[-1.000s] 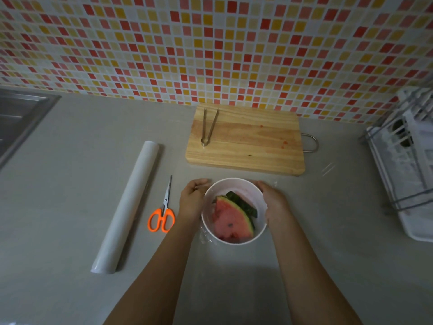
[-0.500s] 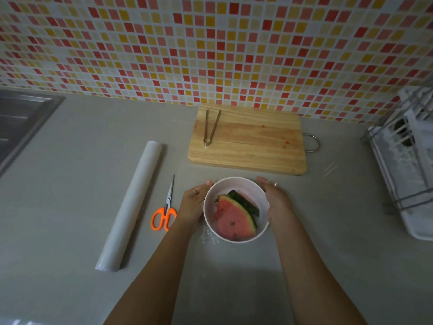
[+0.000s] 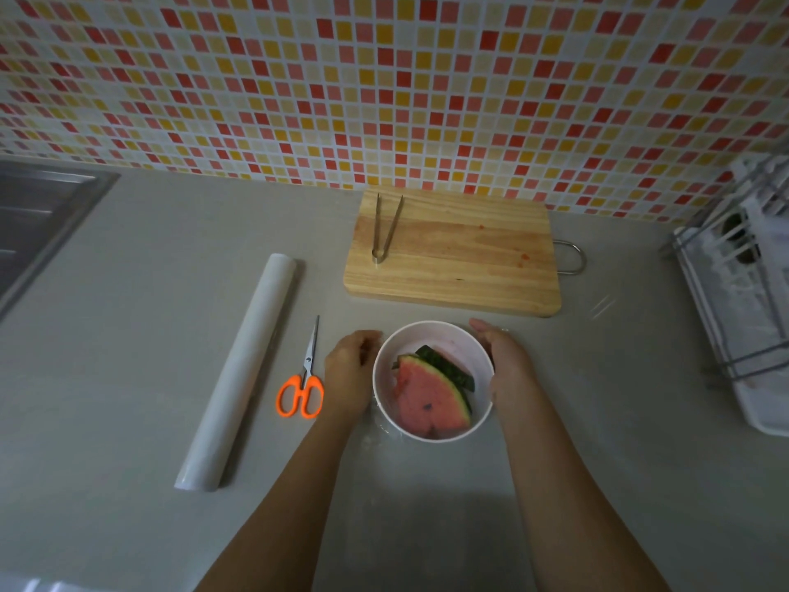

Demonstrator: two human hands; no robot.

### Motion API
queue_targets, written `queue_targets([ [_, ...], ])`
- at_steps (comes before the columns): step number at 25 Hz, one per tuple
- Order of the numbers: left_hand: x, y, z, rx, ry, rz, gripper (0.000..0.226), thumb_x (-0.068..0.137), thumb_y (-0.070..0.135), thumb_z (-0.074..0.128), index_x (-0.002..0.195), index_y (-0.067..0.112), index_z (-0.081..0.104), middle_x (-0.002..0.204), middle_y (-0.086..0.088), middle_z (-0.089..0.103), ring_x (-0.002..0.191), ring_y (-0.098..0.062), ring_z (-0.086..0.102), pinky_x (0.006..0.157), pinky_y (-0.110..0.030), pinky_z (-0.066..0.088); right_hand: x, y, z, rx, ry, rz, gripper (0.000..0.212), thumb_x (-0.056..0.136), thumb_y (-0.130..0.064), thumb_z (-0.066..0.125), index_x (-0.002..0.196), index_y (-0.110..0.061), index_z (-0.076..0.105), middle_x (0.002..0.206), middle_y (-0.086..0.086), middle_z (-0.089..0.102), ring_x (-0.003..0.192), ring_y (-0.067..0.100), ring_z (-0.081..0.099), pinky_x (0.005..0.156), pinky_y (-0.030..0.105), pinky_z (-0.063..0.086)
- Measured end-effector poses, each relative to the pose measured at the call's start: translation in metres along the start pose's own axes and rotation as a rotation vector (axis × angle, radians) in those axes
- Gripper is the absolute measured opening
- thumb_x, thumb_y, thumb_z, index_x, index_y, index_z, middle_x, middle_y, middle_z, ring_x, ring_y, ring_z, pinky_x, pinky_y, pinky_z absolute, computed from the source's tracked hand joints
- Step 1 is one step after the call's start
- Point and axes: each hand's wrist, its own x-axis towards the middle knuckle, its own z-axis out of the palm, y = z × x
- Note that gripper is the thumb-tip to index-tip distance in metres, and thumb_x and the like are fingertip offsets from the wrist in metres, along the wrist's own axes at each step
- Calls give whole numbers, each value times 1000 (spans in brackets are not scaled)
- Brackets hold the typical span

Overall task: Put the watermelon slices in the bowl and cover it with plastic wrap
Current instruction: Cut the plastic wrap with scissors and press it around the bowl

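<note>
Holding: white bowl with watermelon, countertop lot

Head view. A white bowl [image 3: 433,380] is flanked by two hands on a grey counter [image 3: 128,378]. Watermelon slices [image 3: 431,395] are seen inside the bowl, rind up. The left hand [image 3: 348,369] is curled against the bowl's left wall; the right hand [image 3: 506,365] is cupped on its right rim. Clear wrap is faintly seen around the bowl; whether it is gripped cannot be told. A plastic wrap roll [image 3: 239,373] and orange scissors [image 3: 301,390] are laid to the left. Tongs [image 3: 384,228] are placed on a cutting board [image 3: 469,258] behind.
</note>
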Motion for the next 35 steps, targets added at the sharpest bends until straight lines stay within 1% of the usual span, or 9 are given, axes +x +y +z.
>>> queue_targets([
  [4,-12,0,-7,-350,289,-57,28,97,22,41,115,17,61,119,-5,65,114,-22,59,96,-26,43,-2,0,-1,2,-34,41,17,76,-29,65,87,-17,65,65,7,58,53,26,56,59,28,46],
  [7,-19,14,-3,-622,-141,14,47,92,49,37,130,27,54,132,10,58,122,-2,53,101,-19,44,-2,1,-1,8,-26,38,18,75,-29,66,88,-17,67,65,7,60,54,26,57,60,29,48],
  [17,-18,23,4,-393,-174,13,48,100,43,21,117,32,65,112,1,68,107,-7,60,81,-9,46,3,4,-3,11,43,27,22,72,-37,67,79,-16,65,69,7,62,56,26,57,60,29,46],
  [22,-17,20,6,-410,-146,18,41,100,40,26,104,43,67,107,-1,69,104,-14,62,88,-31,50,5,5,-3,144,247,-56,21,75,-26,65,84,-7,64,81,11,63,66,28,59,61,31,49],
  [25,-16,22,7,-395,-143,14,39,94,47,28,94,52,67,104,2,70,103,-13,63,87,-30,50,-3,3,-4,289,432,-161,31,94,-19,46,111,4,58,108,18,60,101,30,59,90,39,46],
  [27,-16,23,6,-374,-134,25,39,93,50,28,91,56,66,101,9,70,100,-5,62,84,-27,49,-7,4,-21,644,516,-297,40,100,-15,32,131,9,42,135,25,48,125,34,47,103,32,35],
  [31,-15,20,7,-371,-139,25,38,92,50,27,93,53,65,103,2,69,102,-13,63,90,-34,51,-43,10,-23,417,703,-859,44,100,-27,29,123,5,50,127,20,54,119,28,50,85,4,36],
  [33,-14,21,7,-354,-130,27,37,93,49,27,95,53,64,106,-2,69,104,-18,62,93,-36,49,-50,19,-24,10,397,-1295,55,98,-42,24,116,-2,56,122,8,58,117,17,52,96,11,36],
  [35,-15,21,6,-352,-120,27,38,94,47,27,93,54,64,106,-1,69,104,-17,61,91,-33,48,-43,29,-26,-427,-25,-1424,55,97,-48,20,123,-13,54,128,-3,55,125,13,48,106,21,34],
])
